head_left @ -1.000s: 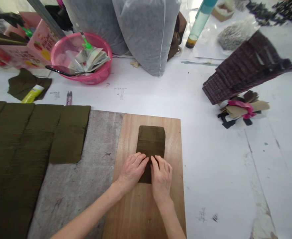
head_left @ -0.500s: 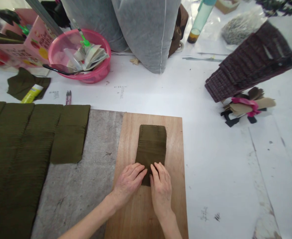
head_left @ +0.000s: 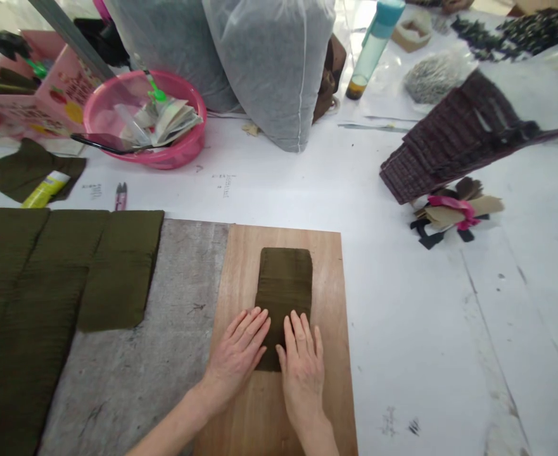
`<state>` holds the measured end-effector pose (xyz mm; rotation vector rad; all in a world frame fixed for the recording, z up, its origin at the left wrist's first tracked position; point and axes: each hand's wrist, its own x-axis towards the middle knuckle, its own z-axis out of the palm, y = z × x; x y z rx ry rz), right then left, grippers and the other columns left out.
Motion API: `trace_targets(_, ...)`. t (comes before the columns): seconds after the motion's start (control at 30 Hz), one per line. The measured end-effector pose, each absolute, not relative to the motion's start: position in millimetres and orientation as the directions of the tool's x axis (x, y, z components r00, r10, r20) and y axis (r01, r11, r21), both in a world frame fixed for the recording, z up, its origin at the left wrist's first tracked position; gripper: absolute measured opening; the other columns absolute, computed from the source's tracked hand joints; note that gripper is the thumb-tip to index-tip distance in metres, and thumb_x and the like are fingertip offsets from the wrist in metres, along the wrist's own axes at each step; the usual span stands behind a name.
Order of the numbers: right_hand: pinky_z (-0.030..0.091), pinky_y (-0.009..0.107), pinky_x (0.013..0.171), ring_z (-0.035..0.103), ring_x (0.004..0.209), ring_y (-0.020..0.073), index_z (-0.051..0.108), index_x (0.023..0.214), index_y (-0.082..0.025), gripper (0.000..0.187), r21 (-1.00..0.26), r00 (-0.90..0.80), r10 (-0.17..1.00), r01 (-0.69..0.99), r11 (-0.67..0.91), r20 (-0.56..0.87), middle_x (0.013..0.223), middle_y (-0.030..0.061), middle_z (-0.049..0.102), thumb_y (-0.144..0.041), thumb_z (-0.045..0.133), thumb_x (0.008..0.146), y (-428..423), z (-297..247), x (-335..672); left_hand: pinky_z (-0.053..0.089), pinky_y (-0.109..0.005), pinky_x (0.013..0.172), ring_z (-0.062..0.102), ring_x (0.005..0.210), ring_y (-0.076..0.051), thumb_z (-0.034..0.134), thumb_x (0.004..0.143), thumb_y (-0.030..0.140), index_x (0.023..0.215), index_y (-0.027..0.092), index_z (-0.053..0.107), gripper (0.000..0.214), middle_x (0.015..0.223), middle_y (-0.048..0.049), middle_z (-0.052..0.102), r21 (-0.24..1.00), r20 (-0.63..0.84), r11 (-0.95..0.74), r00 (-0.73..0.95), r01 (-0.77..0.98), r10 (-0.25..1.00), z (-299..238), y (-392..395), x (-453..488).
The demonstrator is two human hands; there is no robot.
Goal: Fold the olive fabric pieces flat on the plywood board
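An olive-green fabric piece [head_left: 285, 275], rectangular with rounded top corners, lies flat on the wooden board [head_left: 240, 411]. My left hand [head_left: 235, 348] rests open over its lower left edge, fingers stretched out and close together. On its lower right part lies my right hand [head_left: 302, 361], also open, with the fingers flat and the thumb out to the side. Part of the fabric is hidden under both hands. To the left, rows of overlapping olive-green fabric pieces [head_left: 36, 304] lie partly on a grey mat [head_left: 183, 285].
A pink basin [head_left: 183, 152] holds papers and a green-capped bottle. Large grey stuffed bags [head_left: 269, 69] stand behind. At right are a stack of dark maroon fabric [head_left: 454, 133] and a tied bundle of scraps [head_left: 459, 212]. A yellow tube [head_left: 45, 190] lies at left.
My fingers have gone from bent, near the fabric's middle, to stretched flat and farther apart on it. The whole view has shifted slightly.
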<state>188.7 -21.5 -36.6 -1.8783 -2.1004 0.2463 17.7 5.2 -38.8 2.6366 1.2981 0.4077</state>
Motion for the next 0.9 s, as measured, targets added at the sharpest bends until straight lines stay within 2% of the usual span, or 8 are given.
trace_targets(0.1,0.024,0.051,0.113,0.029,0.139,0.026,0.037,0.143,-0.016,0.05,-0.31,-0.081,0.988,0.943,0.119,0.131,0.146,0.011,0.041,-0.025,0.047,0.094,15,-32,188,0.039,-0.047,0.109,0.036,0.136,-0.025,0.047,0.09,0.014,0.14,0.014,0.038,0.052,0.14,-0.0124,0.049,0.321,0.181,-0.559,0.53,0.765,0.829,-37,30,17)
trace_targets(0.2,0.029,0.047,0.112,0.025,0.141,0.0254,0.036,0.143,-0.012,0.054,-0.318,-0.119,0.983,0.935,0.157,0.137,0.148,0.0127,0.037,-0.026,0.05,0.093,35,-39,184,0.038,-0.047,0.11,0.036,0.136,-0.024,0.044,0.092,0.015,0.141,0.016,0.037,0.05,0.142,-0.0119,0.046,0.33,0.193,-0.506,0.468,0.797,0.863,-38,69,17)
trace_targets(0.3,0.035,0.044,0.11,0.025,0.141,0.0246,0.032,0.145,-0.011,0.057,-0.315,-0.191,0.976,0.924,0.215,0.104,0.149,0.0119,0.035,-0.021,0.05,0.091,5,-50,182,0.036,-0.048,0.111,0.038,0.135,-0.024,0.041,0.093,0.016,0.141,0.016,0.037,0.048,0.141,-0.0125,0.048,0.318,0.188,-0.456,0.417,0.831,0.889,-45,94,11)
trace_targets(0.4,0.04,0.044,0.106,0.03,0.139,0.0243,0.029,0.146,-0.013,0.059,-0.314,-0.195,0.976,0.925,0.216,0.097,0.147,0.0117,0.038,-0.019,0.049,0.091,-22,-48,183,0.034,-0.048,0.112,0.036,0.136,-0.024,0.038,0.093,0.015,0.142,0.016,0.037,0.049,0.142,-0.0127,0.046,0.311,0.174,-0.434,0.398,0.846,0.901,-52,99,5)
trace_targets(0.53,0.033,0.046,0.111,0.025,0.141,0.0245,0.031,0.145,-0.012,0.059,-0.34,-0.145,0.984,0.925,0.171,0.103,0.148,0.0122,0.036,-0.028,0.051,0.092,29,-36,180,0.032,-0.047,0.113,0.033,0.138,-0.023,0.035,0.091,0.01,0.144,0.015,0.033,0.054,0.145,-0.0123,0.043,0.297,0.156,-0.432,0.403,0.852,0.902,-55,95,3)
trace_targets(0.67,0.028,0.047,0.114,0.023,0.142,0.0248,0.031,0.145,-0.011,0.061,-0.344,-0.184,0.978,0.916,0.205,0.093,0.15,0.0132,0.033,-0.034,0.051,0.092,71,-39,175,0.032,-0.046,0.113,0.031,0.139,-0.023,0.035,0.089,0.008,0.145,0.013,0.031,0.057,0.146,-0.0131,0.041,0.302,0.148,-0.416,0.388,0.858,0.91,-55,95,4)
trace_targets(0.9,0.037,0.044,0.107,0.033,0.138,0.0234,0.027,0.147,-0.015,0.065,-0.35,-0.249,0.967,0.902,0.252,0.054,0.147,0.0099,0.04,-0.034,0.052,0.091,-42,-38,179,0.031,-0.047,0.113,0.03,0.139,-0.025,0.034,0.086,0.006,0.146,0.013,0.029,0.06,0.147,-0.0138,0.039,0.316,0.138,-0.407,0.382,0.857,0.914,-55,95,5)
